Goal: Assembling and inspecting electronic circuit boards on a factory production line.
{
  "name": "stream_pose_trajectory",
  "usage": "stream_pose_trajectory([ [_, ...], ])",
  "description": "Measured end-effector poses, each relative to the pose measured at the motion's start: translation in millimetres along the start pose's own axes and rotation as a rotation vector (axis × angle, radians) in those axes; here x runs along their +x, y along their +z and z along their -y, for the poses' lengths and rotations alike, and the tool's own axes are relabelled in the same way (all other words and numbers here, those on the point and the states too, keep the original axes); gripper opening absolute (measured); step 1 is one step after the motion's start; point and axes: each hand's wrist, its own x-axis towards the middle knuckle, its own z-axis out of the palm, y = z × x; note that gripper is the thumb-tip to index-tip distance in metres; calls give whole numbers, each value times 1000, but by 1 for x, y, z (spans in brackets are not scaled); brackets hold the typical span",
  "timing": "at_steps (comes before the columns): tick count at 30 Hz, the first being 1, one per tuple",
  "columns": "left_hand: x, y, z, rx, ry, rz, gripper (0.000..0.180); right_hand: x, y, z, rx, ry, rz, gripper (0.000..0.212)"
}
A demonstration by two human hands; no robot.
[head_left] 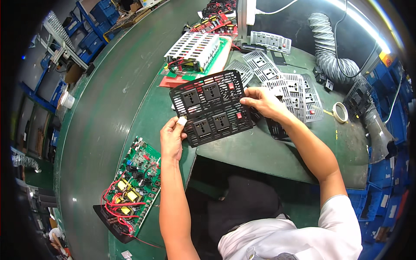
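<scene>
In front of me I hold up two black slotted socket panels, one above the other, edges meeting or overlapping. The upper socket panel (200, 96) and the lower socket panel (211, 125) each carry two sockets and a red switch. My left hand (172, 141), with a white wrap on the thumb, is closed on their left side, mostly at the lower one. At the right edge my right hand (265, 103) grips with thumb and fingers, near where the panels meet. Left of my left forearm lies a green circuit board (145, 173) with yellow transformers and red wires.
Several grey socket panels (292, 89) lie overlapped on the green bench (242, 154). A white slotted-case unit (193, 47) stands behind, near red boards (212, 24). At right are a tape roll (340, 112) and a grey flexible duct (327, 43). A green conveyor belt (102, 130) curves past on the left.
</scene>
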Motion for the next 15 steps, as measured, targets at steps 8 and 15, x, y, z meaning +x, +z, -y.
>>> stream_pose_trajectory([
  [8,-1,2,0,21,6,-11,12,1,-1,-2,-20,7,4,15],
  [15,0,0,0,32,7,-7,13,1,0,-2,-23,1,-11,16],
])
